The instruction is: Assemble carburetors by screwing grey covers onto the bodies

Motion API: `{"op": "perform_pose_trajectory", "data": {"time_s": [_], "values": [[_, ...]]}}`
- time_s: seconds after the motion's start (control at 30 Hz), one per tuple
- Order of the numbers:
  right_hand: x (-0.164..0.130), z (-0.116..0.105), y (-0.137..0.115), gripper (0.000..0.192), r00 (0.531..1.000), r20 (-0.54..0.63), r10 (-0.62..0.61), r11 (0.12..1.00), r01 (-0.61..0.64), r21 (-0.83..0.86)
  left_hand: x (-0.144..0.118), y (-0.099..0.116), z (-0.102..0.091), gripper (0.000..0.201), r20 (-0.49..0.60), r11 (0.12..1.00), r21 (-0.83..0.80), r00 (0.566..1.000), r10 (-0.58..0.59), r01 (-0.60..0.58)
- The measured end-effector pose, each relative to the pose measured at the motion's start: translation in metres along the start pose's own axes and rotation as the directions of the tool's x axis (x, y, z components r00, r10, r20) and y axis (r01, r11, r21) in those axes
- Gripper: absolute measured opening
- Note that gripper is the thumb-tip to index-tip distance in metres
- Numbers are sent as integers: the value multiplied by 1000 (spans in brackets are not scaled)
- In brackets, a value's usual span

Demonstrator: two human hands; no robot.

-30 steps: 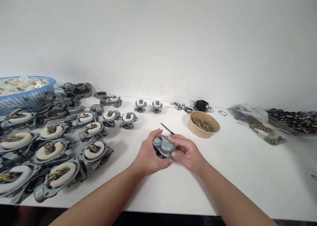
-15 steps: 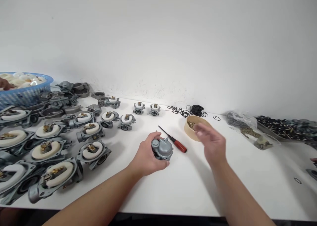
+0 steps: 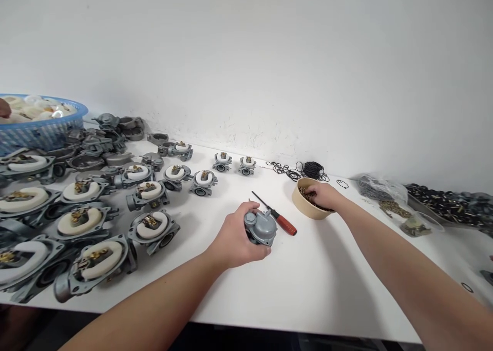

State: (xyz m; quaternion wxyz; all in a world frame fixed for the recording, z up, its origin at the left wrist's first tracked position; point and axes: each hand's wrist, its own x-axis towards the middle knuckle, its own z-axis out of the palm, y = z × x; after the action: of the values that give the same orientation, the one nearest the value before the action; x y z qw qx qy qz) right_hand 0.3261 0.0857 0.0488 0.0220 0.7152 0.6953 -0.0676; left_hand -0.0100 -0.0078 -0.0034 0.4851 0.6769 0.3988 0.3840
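A grey metal carburetor with its rounded bowl cover facing up sits in my left hand, fingers and thumb wrapped round its sides. My right hand reaches down into a round tan tub of small brass-coloured screws. Its fingertips are sunk among the screws, so whether they pinch any is hidden. Between the carburetor and the tub lies a screwdriver with a red handle, its dark shaft pointing away to the left.
Several open carburetors with white floats cover the left side. Behind them stand loose grey covers and a blue basket, with another person's hand at it. Black rubber rings lie near the wall; bagged parts sit at right.
My right hand has moved down into the tub of screws from above its near edge. The left hand still holds the carburetor. The whole view has shifted slightly.
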Motion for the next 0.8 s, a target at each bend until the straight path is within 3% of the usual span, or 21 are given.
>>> {"op": "perform_pose_trajectory", "data": {"time_s": [0.23, 0.43, 0.6, 0.7, 0.8], "values": [[5, 8, 2, 26, 998, 54, 39, 981, -28, -190, 1, 0, 0, 83, 5, 1000, -2, 1000, 4, -3], [7, 9, 1, 26, 999, 30, 22, 973, -15, -228, 0, 1, 0, 86, -3, 1000, -12, 1000, 9, -9], [-1, 1, -2, 13, 984, -175, 41, 993, -60, -103, 0, 2, -1, 88, -15, 1000, 1, 1000, 0, 0], [-21, -5, -8, 23, 929, -362, 82, 996, -66, 55, -1, 5, -1, 86, -14, 1000, 7, 1000, 7, -6], [-58, -4, -24, 30, 850, -516, 110, 979, -2, 206, 0, 6, -1, 82, -13, 999, -5, 999, 38, -38]]}}
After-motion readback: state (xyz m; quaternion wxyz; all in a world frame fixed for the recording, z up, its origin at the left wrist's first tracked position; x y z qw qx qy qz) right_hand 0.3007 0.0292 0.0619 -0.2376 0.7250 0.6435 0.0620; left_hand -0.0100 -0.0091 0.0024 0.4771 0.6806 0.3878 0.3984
